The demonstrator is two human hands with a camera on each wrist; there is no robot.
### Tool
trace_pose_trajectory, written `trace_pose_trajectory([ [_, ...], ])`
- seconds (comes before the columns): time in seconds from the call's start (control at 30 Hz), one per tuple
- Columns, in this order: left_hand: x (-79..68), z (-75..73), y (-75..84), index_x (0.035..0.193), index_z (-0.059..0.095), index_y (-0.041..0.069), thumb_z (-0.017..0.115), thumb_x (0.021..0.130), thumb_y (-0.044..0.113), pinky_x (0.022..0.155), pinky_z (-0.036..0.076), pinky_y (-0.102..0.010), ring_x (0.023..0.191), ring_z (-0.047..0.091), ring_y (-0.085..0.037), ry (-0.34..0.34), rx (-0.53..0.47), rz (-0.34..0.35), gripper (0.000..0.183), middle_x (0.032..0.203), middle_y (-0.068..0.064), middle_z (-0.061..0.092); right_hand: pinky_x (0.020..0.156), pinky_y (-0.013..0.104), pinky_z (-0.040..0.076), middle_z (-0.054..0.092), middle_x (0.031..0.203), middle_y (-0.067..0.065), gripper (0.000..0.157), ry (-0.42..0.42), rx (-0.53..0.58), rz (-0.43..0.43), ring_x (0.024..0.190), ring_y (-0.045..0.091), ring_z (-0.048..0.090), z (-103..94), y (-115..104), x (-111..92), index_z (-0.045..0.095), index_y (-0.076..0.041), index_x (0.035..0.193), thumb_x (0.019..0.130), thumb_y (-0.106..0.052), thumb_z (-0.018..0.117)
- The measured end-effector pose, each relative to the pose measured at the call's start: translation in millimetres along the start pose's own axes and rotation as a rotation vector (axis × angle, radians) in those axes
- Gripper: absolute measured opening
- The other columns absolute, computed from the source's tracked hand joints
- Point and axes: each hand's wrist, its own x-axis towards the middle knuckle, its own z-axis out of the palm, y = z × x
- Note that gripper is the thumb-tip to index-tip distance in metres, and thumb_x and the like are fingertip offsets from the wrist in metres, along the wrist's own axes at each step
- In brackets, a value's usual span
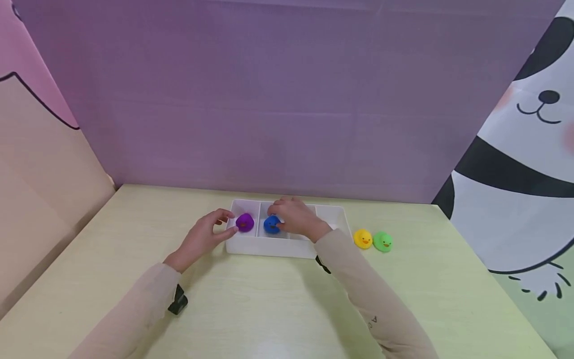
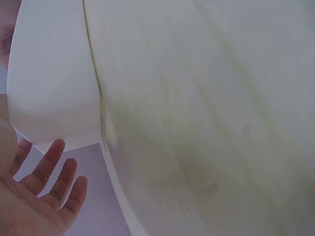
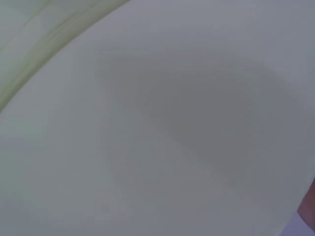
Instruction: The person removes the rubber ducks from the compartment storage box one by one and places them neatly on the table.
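A white divided box (image 1: 269, 246) stands near the table's far edge. In its leftmost compartment is a purple toy duck (image 1: 244, 223). My left hand (image 1: 204, 238) is at the box's left end, thumb and forefinger spread on either side of the purple duck's left edge. The left wrist view shows that hand's fingers (image 2: 61, 182) loosely extended beside the box wall. My right hand (image 1: 296, 217) reaches over the box and pinches a blue toy duck (image 1: 271, 225) within the second compartment, covering part of the compartments to the right.
A yellow toy duck (image 1: 363, 239) and a green toy duck (image 1: 383, 242) sit side by side on the table (image 1: 251, 304), just right of the box. A purple backdrop (image 1: 278, 109) rises behind the table. A panda-printed panel (image 1: 529, 164) stands at the right.
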Motion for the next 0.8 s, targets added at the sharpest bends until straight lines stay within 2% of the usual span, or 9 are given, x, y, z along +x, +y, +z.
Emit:
trace_pose_trajectory([
  [0.23,-1.3,-1.7,-0.3,0.115,0.055,0.011,0.065,0.084,0.031,0.090,0.046,-0.048,0.106,0.055,-0.033,0.010,0.009,0.002,0.038,0.113,-0.013,0.060,0.092,0.047,0.043,0.064,0.107,0.001,0.026,-0.050,0.008,0.027,0.103,0.022,0.053,-0.7,-4.1,4.9,0.064,-0.014,0.104,0.079,-0.009,0.069],
  [0.43,-0.9,-0.1,-1.1,0.116,0.055,0.010,0.064,0.085,0.031,0.090,0.046,-0.048,0.105,0.055,-0.032,0.006,0.006,-0.003,0.039,0.113,-0.013,0.060,0.091,0.046,0.043,0.063,0.105,-0.002,0.023,-0.101,-0.048,0.051,0.100,0.022,0.052,5.1,-4.5,9.4,0.063,-0.017,0.103,0.081,-0.013,0.068],
  [0.6,0.3,1.7,-3.0,0.115,0.055,0.010,0.065,0.085,0.030,0.091,0.046,-0.047,0.105,0.055,-0.032,0.011,0.007,-0.005,0.038,0.112,-0.012,0.060,0.089,0.045,0.044,0.064,0.104,-0.002,0.023,-0.109,-0.068,0.061,0.098,0.022,0.053,8.1,-4.1,11.5,0.063,-0.018,0.103,0.081,-0.014,0.068],
  [0.8,0.8,3.2,-3.7,0.116,0.054,0.011,0.065,0.084,0.031,0.090,0.047,-0.047,0.105,0.055,-0.033,0.006,0.005,-0.006,0.038,0.113,-0.012,0.060,0.087,0.045,0.045,0.064,0.102,-0.001,0.022,-0.105,-0.042,0.070,0.097,0.022,0.054,8.4,-4.5,10.8,0.063,-0.016,0.101,0.080,-0.012,0.068],
])
